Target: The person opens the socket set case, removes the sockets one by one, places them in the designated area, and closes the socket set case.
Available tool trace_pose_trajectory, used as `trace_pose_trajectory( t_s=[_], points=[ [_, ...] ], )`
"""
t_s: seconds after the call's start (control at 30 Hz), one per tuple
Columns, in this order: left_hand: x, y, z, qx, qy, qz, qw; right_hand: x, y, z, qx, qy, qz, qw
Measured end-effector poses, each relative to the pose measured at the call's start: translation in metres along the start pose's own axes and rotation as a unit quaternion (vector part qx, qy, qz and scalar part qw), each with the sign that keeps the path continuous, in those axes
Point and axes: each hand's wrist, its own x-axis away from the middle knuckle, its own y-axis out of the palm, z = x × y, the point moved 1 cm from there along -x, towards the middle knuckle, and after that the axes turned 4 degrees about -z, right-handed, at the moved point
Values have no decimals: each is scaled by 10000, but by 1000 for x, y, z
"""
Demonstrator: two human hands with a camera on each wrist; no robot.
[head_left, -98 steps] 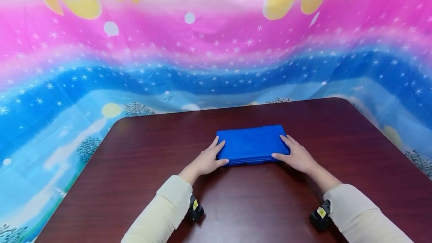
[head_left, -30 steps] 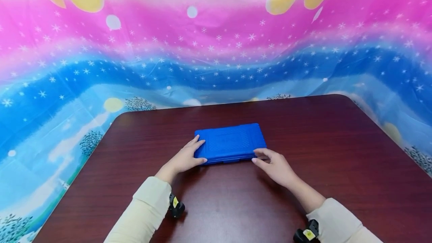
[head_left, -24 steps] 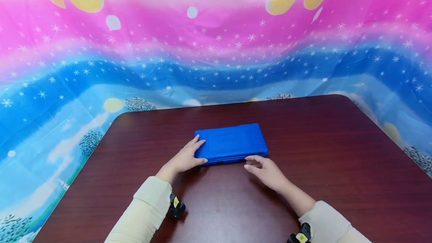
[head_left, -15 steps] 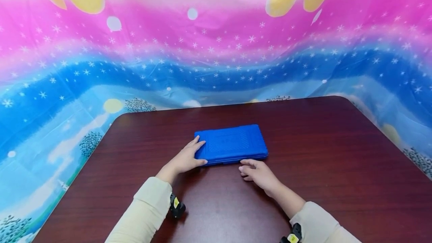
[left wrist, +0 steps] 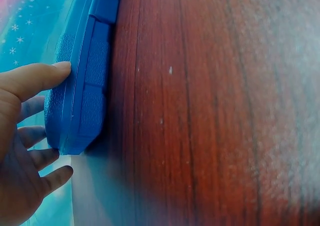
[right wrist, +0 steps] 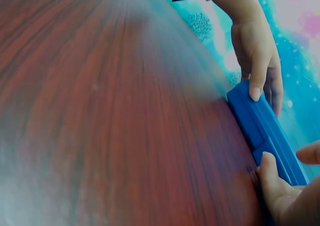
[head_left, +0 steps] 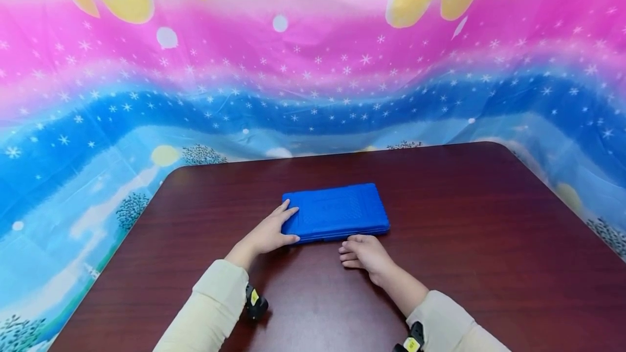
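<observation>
Fingers of the right hand (head_left: 369,257), loosely curled (empty, it seems), have moved to the front of the blue case (head_left: 337,213) on the bench (head_left: 450,211); the left hand (head_left: 264,233), straight-fingered at the case's left end, alone appears to steady it.

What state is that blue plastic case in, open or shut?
Shut. The blue plastic case lies flat on the wood-grain table, its lid down with only a thin seam along its front. Whether it's latched, I can't tell.
</observation>
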Motion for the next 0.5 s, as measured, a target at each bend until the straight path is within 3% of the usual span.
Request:
trace_pose_trajectory(
  t_s=[0.5],
  points=[
    [-1, 3, -5, 87, -18, 151, 9998, 4, 16, 1, -1572, 73, 748, 9847]
  ],
)
